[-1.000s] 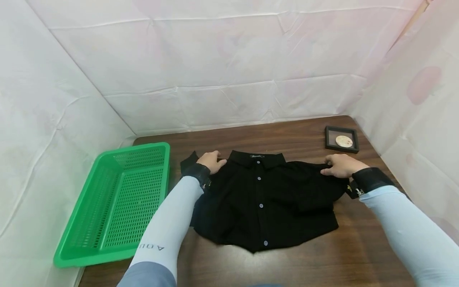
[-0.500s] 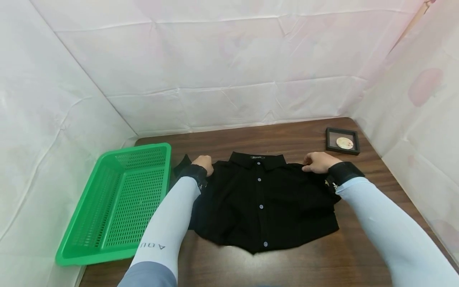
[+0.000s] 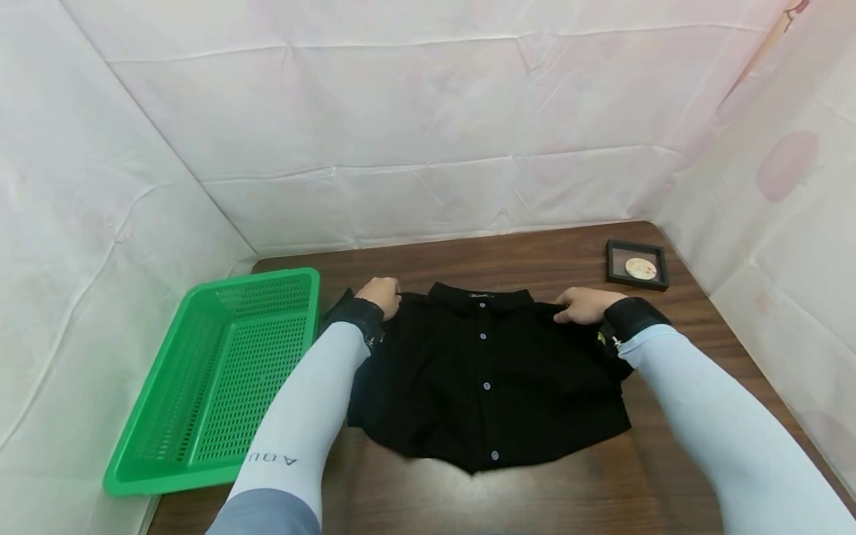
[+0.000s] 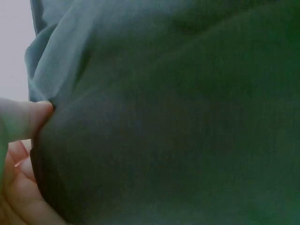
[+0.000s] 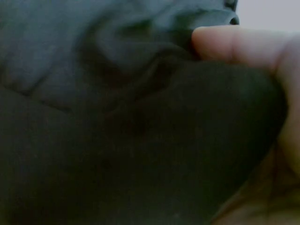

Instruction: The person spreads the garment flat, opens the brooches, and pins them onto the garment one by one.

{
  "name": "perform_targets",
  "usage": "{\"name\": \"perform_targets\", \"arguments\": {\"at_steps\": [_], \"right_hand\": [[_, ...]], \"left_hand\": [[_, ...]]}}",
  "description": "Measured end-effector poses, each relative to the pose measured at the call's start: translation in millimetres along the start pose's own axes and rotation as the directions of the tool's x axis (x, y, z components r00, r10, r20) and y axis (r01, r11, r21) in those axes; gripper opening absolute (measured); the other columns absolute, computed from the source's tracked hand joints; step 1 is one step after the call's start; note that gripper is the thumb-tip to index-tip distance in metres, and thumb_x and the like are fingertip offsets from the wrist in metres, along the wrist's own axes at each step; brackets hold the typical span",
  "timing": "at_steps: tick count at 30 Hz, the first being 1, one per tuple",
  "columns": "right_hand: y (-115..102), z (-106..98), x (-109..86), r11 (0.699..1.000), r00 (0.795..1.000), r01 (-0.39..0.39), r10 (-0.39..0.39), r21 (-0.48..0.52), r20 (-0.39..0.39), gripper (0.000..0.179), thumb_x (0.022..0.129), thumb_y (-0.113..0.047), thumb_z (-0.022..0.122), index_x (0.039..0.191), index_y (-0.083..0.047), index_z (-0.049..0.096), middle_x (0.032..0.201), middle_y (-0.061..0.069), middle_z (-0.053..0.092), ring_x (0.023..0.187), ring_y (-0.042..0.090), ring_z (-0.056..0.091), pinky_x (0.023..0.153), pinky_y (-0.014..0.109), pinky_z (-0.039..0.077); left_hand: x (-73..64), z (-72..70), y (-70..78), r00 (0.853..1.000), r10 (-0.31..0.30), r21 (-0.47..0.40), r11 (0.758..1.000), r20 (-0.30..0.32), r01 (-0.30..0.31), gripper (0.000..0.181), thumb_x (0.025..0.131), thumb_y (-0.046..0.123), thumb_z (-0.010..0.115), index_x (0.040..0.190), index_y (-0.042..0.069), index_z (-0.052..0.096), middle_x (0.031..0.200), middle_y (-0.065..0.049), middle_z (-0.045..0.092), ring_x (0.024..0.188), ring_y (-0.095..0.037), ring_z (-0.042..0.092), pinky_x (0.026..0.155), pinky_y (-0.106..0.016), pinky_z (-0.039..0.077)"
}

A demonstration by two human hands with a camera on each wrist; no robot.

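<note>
— From over the shoulders, what do you count?

— One black shirt (image 3: 488, 371) lying buttoned on the brown table (image 3: 535, 253), one green basket (image 3: 221, 371) to its left, one small dark frame (image 3: 637, 265) at the far right corner. Two hands: the left hand (image 3: 381, 293) at the shirt's left shoulder, the right hand (image 3: 582, 305) at its right shoulder.

— Anything different from a second ago?

— Both hands have drawn inward toward the collar; the right one was farther out along the sleeve, fingers flatter. Now both are curled, bunching cloth.

— And the left wrist view?

— Close up, the thumb (image 4: 26, 117) and fingers (image 4: 18, 187) of that hand pinch a fold of the shirt (image 4: 178, 117); it fills the picture.

— The right wrist?

— Same there: a finger (image 5: 234, 44) presses over gathered dark shirt fabric (image 5: 117, 140), grasping it against the palm.
</note>
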State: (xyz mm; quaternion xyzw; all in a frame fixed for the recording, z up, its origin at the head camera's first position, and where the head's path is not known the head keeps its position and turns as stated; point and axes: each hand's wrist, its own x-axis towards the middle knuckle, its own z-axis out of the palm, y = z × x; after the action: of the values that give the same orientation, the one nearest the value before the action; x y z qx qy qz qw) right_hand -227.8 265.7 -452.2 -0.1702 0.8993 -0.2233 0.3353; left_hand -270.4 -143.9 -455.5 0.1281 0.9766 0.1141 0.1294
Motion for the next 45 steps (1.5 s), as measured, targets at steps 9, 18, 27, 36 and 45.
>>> {"name": "perform_targets", "arguments": {"at_steps": [9, 18, 27, 36, 45], "right_hand": [[-30, -47, -38.2, 0.988, 0.997, 0.078, -0.076, 0.132, -0.024, 0.053, 0.101, -0.023, 0.049, 0.144, 0.004, 0.035, 0.148, 0.028, 0.032, 0.135, 0.047, 0.028, 0.106, 0.057, 0.028], [-60, -98, -78.7, 0.98, 0.983, 0.137, -0.116, 0.146, -0.141, 0.044, 0.1, -0.025, 0.052, 0.14, -0.008, 0.048, 0.142, 0.012, 0.047, 0.13, 0.027, 0.041, 0.104, 0.043, 0.034], [-99, -129, -118.5, 0.968, 0.892, 0.189, -0.24, -0.167, -0.382, 0.033, 0.102, -0.021, 0.048, 0.133, -0.013, 0.057, 0.131, 0.009, 0.058, 0.122, 0.024, 0.05, 0.095, 0.029, 0.042], [-127, -152, -125.5, 0.902, 0.745, 0.097, -0.346, -0.422, -0.57, 0.03, 0.104, -0.02, 0.043, 0.123, -0.006, 0.061, 0.113, 0.019, 0.066, 0.099, 0.033, 0.062, 0.083, 0.052, 0.046], [-128, -169, -111.7, 0.866, 0.684, -0.022, -0.352, -0.5, -0.639, 0.022, 0.103, -0.019, 0.044, 0.103, -0.005, 0.061, 0.076, 0.012, 0.059, 0.06, 0.024, 0.05, 0.054, 0.037, 0.039]], "left_hand": [[-12.6, -65.3, 8.6, 0.992, 0.107, 0.022, 0.994, -0.069, -0.106, 0.019, 0.099, 0.013, 0.053, 0.109, 0.001, 0.063, 0.103, -0.015, 0.066, 0.091, -0.027, 0.062, 0.082, -0.042, 0.05], [-27.4, -119.0, 9.0, 0.976, 0.15, -0.008, 0.988, -0.157, -0.153, 0.02, 0.101, 0.014, 0.05, 0.113, 0.001, 0.059, 0.109, -0.017, 0.064, 0.096, -0.03, 0.059, 0.086, -0.045, 0.047], [-47.9, -160.6, 4.3, 0.928, 0.2, -0.06, 0.971, -0.315, -0.229, 0.019, 0.103, 0.016, 0.043, 0.115, 0.005, 0.053, 0.104, -0.016, 0.061, 0.088, -0.03, 0.058, 0.077, -0.046, 0.046], [-62.4, -197.4, 0.2, 0.86, 0.243, -0.008, 0.961, -0.449, -0.276, 0.019, 0.104, 0.017, 0.039, 0.112, 0.004, 0.051, 0.094, -0.016, 0.059, 0.077, -0.03, 0.052, 0.07, -0.042, 0.041], [-65.5, -218.4, -2.9, 0.838, 0.24, 0.007, 0.963, -0.49, -0.271, 0.023, 0.104, 0.018, 0.038, 0.115, 0.002, 0.05, 0.099, -0.019, 0.061, 0.078, -0.032, 0.052, 0.069, -0.042, 0.04]]}}
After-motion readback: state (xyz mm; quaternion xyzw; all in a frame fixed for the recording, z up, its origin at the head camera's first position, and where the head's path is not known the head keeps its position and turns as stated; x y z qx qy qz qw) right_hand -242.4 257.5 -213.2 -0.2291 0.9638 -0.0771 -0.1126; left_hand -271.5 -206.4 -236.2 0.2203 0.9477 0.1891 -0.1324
